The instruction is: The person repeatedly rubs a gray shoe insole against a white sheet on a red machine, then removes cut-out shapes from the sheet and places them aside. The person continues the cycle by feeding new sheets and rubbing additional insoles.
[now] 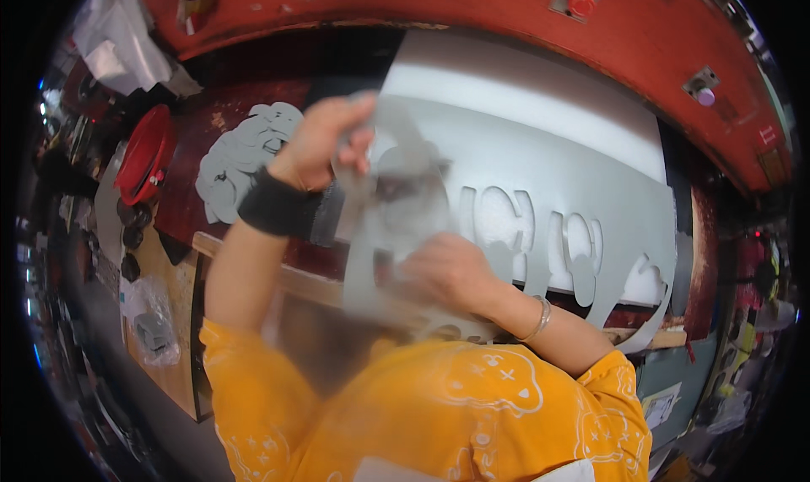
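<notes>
While the left hand (pixel 331 143) is reaching up left of centre, its fingers are curling round a blurred edge of the grey sheet (pixel 540 148), apparently gripping it. The right hand (pixel 451 271) is resting against the sheet near the middle of the frame; blur is hiding its fingertips, so I cannot tell whether they are pinching. The sheet, with curved openings, is stretching from the centre toward the right, partly covering a white board (pixel 523 77). A heap of grey cut pieces (pixel 240 165) is lying at the upper left. Judging by this, the person is probably handling the cut-out part of the sheet, and the next move is likely calling for a firm hold and a gentle pull, sparing the thin strips.
</notes>
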Demonstrator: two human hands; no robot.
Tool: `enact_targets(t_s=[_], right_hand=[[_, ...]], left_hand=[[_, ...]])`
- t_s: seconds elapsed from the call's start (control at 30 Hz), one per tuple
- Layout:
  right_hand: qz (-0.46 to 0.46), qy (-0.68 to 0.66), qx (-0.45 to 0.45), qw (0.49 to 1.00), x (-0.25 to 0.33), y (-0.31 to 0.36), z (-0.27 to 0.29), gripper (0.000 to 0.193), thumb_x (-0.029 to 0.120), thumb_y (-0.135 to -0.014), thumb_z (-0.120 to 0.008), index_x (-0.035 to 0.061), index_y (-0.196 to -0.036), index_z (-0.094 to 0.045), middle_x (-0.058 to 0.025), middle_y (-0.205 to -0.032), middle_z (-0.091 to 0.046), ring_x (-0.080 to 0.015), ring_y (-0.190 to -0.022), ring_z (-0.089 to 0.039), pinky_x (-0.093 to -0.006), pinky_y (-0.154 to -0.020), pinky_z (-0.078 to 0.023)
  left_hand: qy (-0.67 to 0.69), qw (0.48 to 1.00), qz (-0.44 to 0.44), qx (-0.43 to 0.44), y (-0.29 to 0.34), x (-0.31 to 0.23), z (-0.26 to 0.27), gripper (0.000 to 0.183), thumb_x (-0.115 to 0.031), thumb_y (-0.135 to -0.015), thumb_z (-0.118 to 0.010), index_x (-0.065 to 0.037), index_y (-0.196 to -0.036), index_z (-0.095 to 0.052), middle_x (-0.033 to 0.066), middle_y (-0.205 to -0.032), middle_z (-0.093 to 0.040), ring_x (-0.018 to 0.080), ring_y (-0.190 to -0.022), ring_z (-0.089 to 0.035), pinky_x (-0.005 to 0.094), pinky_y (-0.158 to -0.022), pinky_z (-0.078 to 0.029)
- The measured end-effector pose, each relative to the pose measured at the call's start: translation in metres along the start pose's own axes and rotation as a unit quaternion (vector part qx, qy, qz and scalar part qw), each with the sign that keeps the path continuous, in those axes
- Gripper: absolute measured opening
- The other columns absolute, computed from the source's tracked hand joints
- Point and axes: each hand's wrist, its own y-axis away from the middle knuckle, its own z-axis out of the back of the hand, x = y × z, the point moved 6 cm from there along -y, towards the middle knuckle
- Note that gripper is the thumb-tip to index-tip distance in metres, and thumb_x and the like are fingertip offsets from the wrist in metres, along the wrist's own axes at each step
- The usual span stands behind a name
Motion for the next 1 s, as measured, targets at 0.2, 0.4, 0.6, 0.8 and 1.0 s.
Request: enact_targets(t_s=[0.2, 0.4, 0.6, 0.8, 1.0], right_hand=[[-0.057, 0.002, 0.062, 0.996, -0.007, 0.005, 0.0, 0.022, 0.012, -0.074, -0.07, 0.0086, -0.096, -0.07, -0.0048, -0.093, -0.065, -0.0259, -0.091, -0.057, -0.0385, -0.084, -0.045], [-0.03, 0.006, 0.051, 0.998, -0.008, 0.003, -0.001, 0.02, 0.011, -0.075, -0.064, 0.0081, -0.094, -0.067, -0.0039, -0.088, -0.065, -0.0235, -0.084, -0.058, -0.0357, -0.078, -0.045], [-0.023, -0.03, 0.072, 0.997, 0.006, -0.004, 0.013, 0.034, 0.019, -0.07, -0.076, 0.0099, -0.101, -0.068, -0.0059, -0.099, -0.063, -0.0281, -0.093, -0.056, -0.0373, -0.081, -0.046], [-0.085, -0.015, 0.09, 0.992, 0.021, 0.018, 0.055, 0.034, 0.018, -0.072, -0.075, 0.0071, -0.103, -0.067, -0.0098, -0.102, -0.063, -0.031, -0.096, -0.058, -0.0391, -0.083, -0.047], [-0.253, 0.054, 0.021, 0.966, -0.019, 0.097, 0.139, 0.033, 0.008, -0.072, -0.072, 0.002, -0.104, -0.064, -0.0152, -0.105, -0.064, -0.0343, -0.097, -0.059, -0.0395, -0.087, -0.047]], left_hand=[[-0.065, 0.994, -0.04, -0.074, -0.001, -0.096, 0.049, 0.032, -0.033, -0.1, -0.046, -0.006, -0.115, -0.056, -0.0073, -0.061, -0.04, 0.0021, -0.043, -0.034, 0.0208, -0.049, -0.043], [-0.028, 0.977, -0.178, -0.118, 0.038, -0.187, 0.091, 0.024, -0.034, -0.098, -0.051, -0.011, -0.093, -0.053, -0.0057, -0.064, -0.045, 0.0021, -0.045, -0.039, 0.0235, -0.053, -0.046], [-0.206, 0.94, -0.166, -0.214, 0.098, -0.191, 0.167, 0.027, -0.032, -0.093, -0.059, -0.005, -0.091, -0.058, -0.0001, -0.074, -0.059, 0.0079, -0.055, -0.053, 0.026, -0.057, -0.05], [-0.429, 0.819, -0.068, -0.375, 0.16, -0.151, 0.245, 0.026, -0.028, -0.094, -0.053, -0.005, -0.083, -0.058, 0.0002, -0.068, -0.056, 0.0099, -0.06, -0.054, 0.0259, -0.058, -0.044], [-0.687, 0.668, 0.001, -0.284, 0.154, 0.005, 0.182, 0.054, -0.03, -0.083, -0.065, -0.006, -0.129, -0.053, 0.0214, -0.12, -0.057, 0.0354, -0.113, -0.053, 0.0435, -0.097, -0.042]])
